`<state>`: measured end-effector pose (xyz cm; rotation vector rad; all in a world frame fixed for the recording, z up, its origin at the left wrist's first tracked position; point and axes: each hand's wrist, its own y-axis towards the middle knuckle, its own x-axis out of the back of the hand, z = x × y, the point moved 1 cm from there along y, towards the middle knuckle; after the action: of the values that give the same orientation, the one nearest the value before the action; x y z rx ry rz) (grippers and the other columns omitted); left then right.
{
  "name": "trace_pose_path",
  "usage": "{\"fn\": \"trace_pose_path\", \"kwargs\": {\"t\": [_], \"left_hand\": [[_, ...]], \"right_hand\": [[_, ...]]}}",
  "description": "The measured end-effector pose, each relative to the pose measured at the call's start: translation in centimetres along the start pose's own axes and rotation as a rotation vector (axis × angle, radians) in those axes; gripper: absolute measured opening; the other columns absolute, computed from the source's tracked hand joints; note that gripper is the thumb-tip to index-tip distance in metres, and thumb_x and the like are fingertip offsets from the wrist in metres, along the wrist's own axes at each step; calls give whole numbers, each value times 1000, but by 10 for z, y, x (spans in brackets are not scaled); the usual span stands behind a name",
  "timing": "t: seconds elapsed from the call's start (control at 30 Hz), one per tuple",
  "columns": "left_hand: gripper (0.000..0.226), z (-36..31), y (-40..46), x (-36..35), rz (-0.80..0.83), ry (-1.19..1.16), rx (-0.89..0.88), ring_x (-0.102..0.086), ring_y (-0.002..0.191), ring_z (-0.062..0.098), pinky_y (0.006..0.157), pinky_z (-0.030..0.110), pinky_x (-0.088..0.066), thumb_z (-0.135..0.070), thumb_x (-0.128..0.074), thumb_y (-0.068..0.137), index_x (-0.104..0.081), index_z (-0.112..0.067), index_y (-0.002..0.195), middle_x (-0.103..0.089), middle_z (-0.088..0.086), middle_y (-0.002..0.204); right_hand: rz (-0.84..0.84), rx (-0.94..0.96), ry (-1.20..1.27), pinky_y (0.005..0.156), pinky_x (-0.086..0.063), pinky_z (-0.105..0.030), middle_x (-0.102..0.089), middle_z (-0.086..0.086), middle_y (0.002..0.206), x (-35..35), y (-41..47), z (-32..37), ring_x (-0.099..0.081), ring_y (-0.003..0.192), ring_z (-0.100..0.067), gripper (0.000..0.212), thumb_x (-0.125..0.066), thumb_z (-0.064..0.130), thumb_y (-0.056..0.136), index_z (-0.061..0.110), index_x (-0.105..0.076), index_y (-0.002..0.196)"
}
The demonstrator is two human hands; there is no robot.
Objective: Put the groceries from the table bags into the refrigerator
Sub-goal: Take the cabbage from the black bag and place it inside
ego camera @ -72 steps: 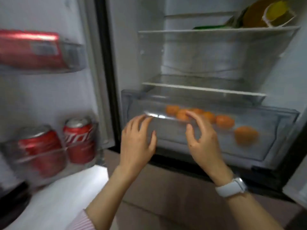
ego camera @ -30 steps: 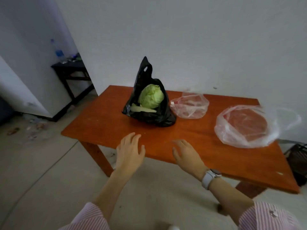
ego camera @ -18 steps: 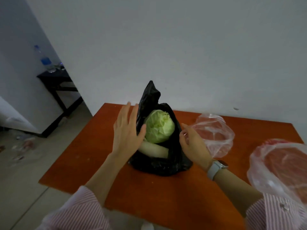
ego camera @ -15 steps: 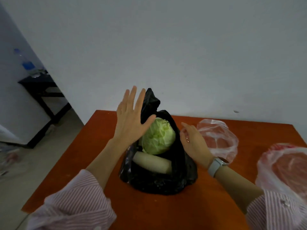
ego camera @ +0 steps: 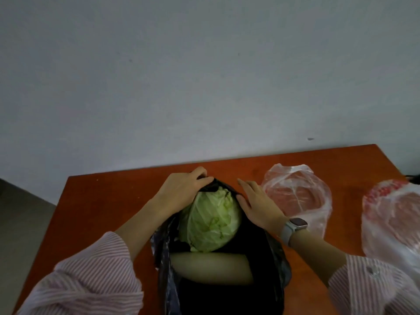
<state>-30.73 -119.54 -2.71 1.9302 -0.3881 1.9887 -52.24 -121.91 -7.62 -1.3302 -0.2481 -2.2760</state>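
A person in a pink striped shirt leans over a reddish-brown wooden desk (ego camera: 102, 201) that stands against a plain grey-white wall (ego camera: 204, 76). In the middle of the desk lies a black plastic bag (ego camera: 227, 296), its mouth spread open toward the viewer. Inside the bag sits a pale green cabbage (ego camera: 210, 221) at the far end, and just in front of it, touching it, a long pale vegetable (ego camera: 211, 268) lies crosswise (possibly a white radish; the dim light makes it hard to tell).

The left hand (ego camera: 179, 192) is at the bag's far left rim, its grip clenched on the black plastic beside the top of the cabbage. The right hand (ego camera: 256, 205) rests on the bag's right rim, fingers fairly flat with the thumb against the plastic; whether it actually pinches the bag cannot be told. A watch (ego camera: 293, 227) with a light band sits on the right wrist.

To the right of the black bag lie two clear plastic bags: a near one (ego camera: 297, 194) just beside the right hand, and a far one (ego camera: 391, 221) at the frame's right edge.
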Motion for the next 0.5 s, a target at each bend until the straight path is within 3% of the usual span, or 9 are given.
{"fn": "trace_pose_path", "kwargs": {"t": [0.07,0.17,0.23,0.33,0.43,0.5], "left_hand": [[63,11,-5,-19,-40,19,16,-46,33,20,31,17,-20,3,-78,52,-67,-18,110,-65,3,82],[38,16,-11,-30,-66,0,26,-42,28,19,28,19,-19,-22,-56,74,-68,-19,110,-61,3,72],[46,17,-16,-35,-50,-79,91,-46,32,18,29,20,-22,-41,-37,83,-69,-18,107,-59,1,70],[61,17,-23,-42,-48,-114,214,-53,40,18,35,16,-20,-58,-28,87,-71,-16,96,-58,-1,66],[43,23,-26,-50,-134,-100,276,-56,48,20,35,19,-32,-45,-41,84,-70,-14,77,-55,0,60],[27,27,-26,-55,-166,-138,290,-57,59,21,38,23,-39,-34,-53,82,-67,-11,76,-55,3,67]], "right_hand": [[41,24,-42,98,-36,-35,-35,-9,139,-9,0,-6,-36,127,-28,50,-34,29,98,14,-21,144],[51,27,-84,80,-44,-36,-42,-8,129,-18,0,-17,-47,114,-28,46,-35,25,98,17,-27,142],[33,35,-70,71,-45,-40,-49,-10,118,-21,2,-24,-56,100,-32,41,-39,21,96,15,-38,136],[4,84,19,69,-47,-39,-55,-11,110,-21,4,-29,-60,91,-33,36,-43,22,92,12,-50,126],[20,113,79,73,-45,-33,-51,-5,114,-19,0,-28,-58,94,-25,50,-37,39,88,17,-42,132],[75,119,158,82,-44,-31,-45,-2,116,-21,-3,-30,-55,99,-21,56,-37,42,87,19,-33,138]]}}
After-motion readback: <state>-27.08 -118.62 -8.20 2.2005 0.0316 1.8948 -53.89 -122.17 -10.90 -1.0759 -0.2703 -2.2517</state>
